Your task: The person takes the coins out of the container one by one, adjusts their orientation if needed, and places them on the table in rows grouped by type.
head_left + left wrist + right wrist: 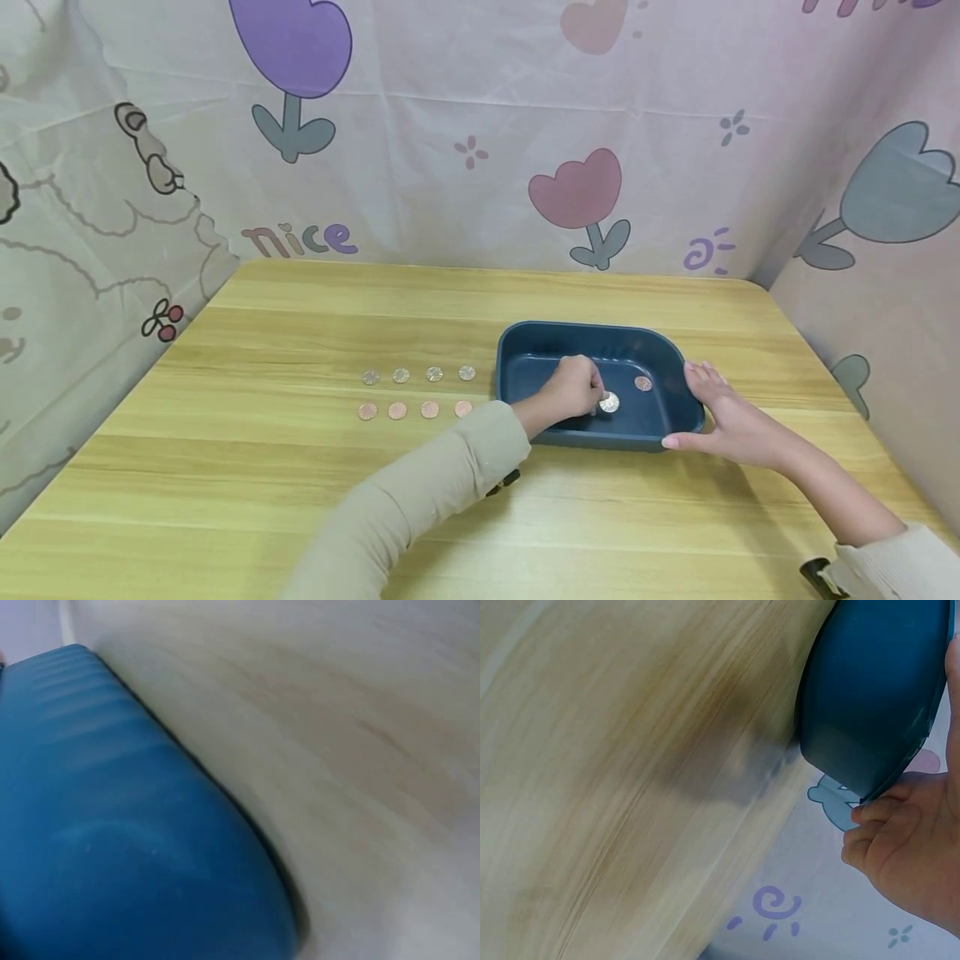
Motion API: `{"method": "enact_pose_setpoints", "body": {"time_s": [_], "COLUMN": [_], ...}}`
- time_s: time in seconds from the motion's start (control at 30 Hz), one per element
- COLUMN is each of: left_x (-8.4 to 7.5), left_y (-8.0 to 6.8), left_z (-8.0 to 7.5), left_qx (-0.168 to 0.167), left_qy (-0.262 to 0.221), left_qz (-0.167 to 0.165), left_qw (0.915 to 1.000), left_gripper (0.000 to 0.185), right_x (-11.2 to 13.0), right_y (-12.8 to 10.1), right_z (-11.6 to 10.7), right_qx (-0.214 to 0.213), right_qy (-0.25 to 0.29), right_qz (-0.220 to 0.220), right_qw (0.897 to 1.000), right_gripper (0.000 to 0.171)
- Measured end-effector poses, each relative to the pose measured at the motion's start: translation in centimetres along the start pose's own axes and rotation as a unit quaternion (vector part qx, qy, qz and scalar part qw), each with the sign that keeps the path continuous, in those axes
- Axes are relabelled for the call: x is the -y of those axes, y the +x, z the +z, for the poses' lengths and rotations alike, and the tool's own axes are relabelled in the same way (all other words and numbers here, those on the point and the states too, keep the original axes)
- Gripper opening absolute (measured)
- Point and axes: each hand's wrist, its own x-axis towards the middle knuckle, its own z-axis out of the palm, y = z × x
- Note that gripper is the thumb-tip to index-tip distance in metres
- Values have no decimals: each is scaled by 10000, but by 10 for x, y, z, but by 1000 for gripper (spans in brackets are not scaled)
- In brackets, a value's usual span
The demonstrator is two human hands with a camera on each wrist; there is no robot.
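Note:
A dark blue rectangular bin [585,439] stands on the table. Inside it, my left hand [573,387] reaches down with curled fingers and pinches a silver coin [609,402] at its edge; the fingertips are partly hidden. A copper coin [642,383] lies on the bin floor to the right. My right hand [738,425] holds the bin's right end, thumb at the front corner and fingers along the side rim. The right wrist view shows that hand [911,844] against the bin wall [870,697]. Only the bin's outer wall [135,802] appears in the left wrist view.
Left of the bin lie two rows of several coins: silver ones [401,376] behind, copper ones [397,410] in front. The wooden table [225,467] meets a printed cloth [450,192] at its back and sides.

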Motion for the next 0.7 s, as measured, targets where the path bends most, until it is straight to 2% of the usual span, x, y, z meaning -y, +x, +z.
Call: {"method": "enact_pose_setpoints", "body": {"time_s": [0.2,0.33,0.53,0.7], "left_x": [5,9,16,20], "left_y": [-11,-16,-26,-33], "left_z": [-14,-23,-39,-52], "left_qx": [-70,-228,-353,-411], "left_qy": [-377,-647,-1339,-1476], "left_qz": [243,295,280,313], "left_qw": [9990,9972,9900,9877], "left_gripper": [17,17,15,14], "right_x": [1,0,0,1], "right_y": [0,0,0,0], "right_z": [0,0,0,-1], "right_qx": [-6,-18,-3,11], "right_qy": [17,9,13,31], "right_qz": [-8,-6,-9,18], "right_qw": [10000,10000,10000,10000], "right_gripper": [109,109,109,109]}}
